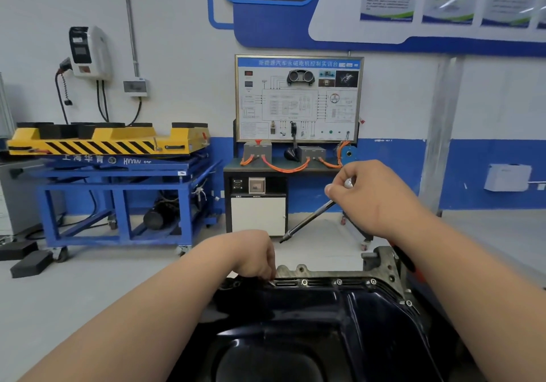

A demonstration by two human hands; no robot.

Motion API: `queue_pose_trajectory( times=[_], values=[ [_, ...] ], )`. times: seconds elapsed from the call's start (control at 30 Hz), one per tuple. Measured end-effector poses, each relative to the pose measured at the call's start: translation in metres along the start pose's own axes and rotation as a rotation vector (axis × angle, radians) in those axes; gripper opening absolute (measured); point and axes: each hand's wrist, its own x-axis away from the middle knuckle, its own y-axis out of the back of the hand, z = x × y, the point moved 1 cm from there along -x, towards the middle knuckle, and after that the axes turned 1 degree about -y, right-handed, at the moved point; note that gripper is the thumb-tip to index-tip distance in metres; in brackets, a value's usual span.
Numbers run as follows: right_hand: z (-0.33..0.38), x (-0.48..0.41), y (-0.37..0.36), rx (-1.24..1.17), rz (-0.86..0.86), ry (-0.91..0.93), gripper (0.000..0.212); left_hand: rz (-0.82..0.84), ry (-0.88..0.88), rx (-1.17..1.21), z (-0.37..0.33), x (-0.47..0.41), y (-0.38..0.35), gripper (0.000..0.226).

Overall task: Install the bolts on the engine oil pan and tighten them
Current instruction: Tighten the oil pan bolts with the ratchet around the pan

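A glossy black oil pan [310, 322] fills the lower middle of the view, seated on a grey engine block [381, 260]. Several silver bolts [339, 282] stand along its far flange and right edge. My left hand [254, 256] is bent down at the pan's far left corner, fingertips curled at the flange; whether it pinches a bolt is hidden. Raised above the far right side, my right hand [375, 195] grips a long metal ratchet wrench [307, 220] near its head. The handle slants down to the left, clear of the pan.
A blue lift table [118, 180] carrying a yellow platform stands at left, with black blocks [31, 263] on the floor before it. A training board on a wheeled cabinet [257, 204] stands straight ahead by the wall. Grey floor lies between them and the engine.
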Motion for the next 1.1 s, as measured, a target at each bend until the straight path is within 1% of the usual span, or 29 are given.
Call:
queue_pose_trajectory(
  times=[0.13,0.27,0.47,0.63,0.73,1.1],
  values=[
    [-0.001,0.003,-0.003,0.002,0.016,0.000,0.018,-0.037,-0.001,0.011,0.000,0.001,0.000,0.014],
    [0.001,0.006,-0.005,-0.005,0.033,0.001,0.018,-0.044,-0.030,0.041,0.000,0.002,-0.004,0.015],
    [0.003,0.006,0.001,0.008,-0.010,-0.001,0.020,-0.040,-0.051,0.091,0.005,0.004,-0.005,0.014],
    [0.000,0.008,0.001,0.013,-0.003,-0.005,0.019,-0.034,-0.060,0.168,0.009,0.005,-0.004,0.013],
    [-0.001,0.009,0.000,0.004,0.002,-0.011,0.020,-0.026,-0.058,0.166,0.009,0.005,-0.006,0.013],
    [0.001,0.013,0.002,-0.004,0.008,-0.025,0.018,-0.078,-0.030,0.181,0.006,0.005,-0.010,0.012]
  ],
)
